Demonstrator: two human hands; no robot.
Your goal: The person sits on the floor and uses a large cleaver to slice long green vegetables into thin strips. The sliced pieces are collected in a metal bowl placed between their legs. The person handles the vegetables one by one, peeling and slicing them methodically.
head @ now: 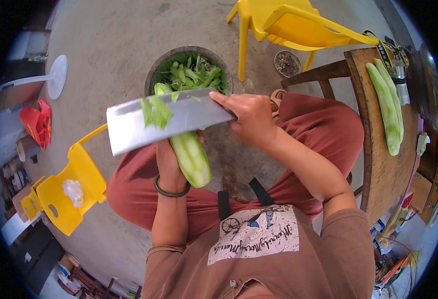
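Note:
My right hand [250, 116] grips a wide-bladed metal cleaver [189, 112], its handle hidden in the fist. The blade lies across a long green gourd [192, 159], partly peeled in pale stripes, and bits of green peel [156, 112] cling to the metal. Below the blade my left hand [172, 160], with a dark bangle on the wrist, is closed around the gourd; the blade hides part of its fingers. Beyond them on the floor stands a round basin [152, 69] holding green peelings [192, 73].
Two pale peeled gourds [387, 108] lie on a wooden table [376, 183] at the right. A yellow plastic chair [301, 26] stands beyond, near a round drain cover [287, 63]. Another yellow chair [69, 194], at the left, bears a clear plastic bag [73, 192]. A red bag [37, 121] is farther left.

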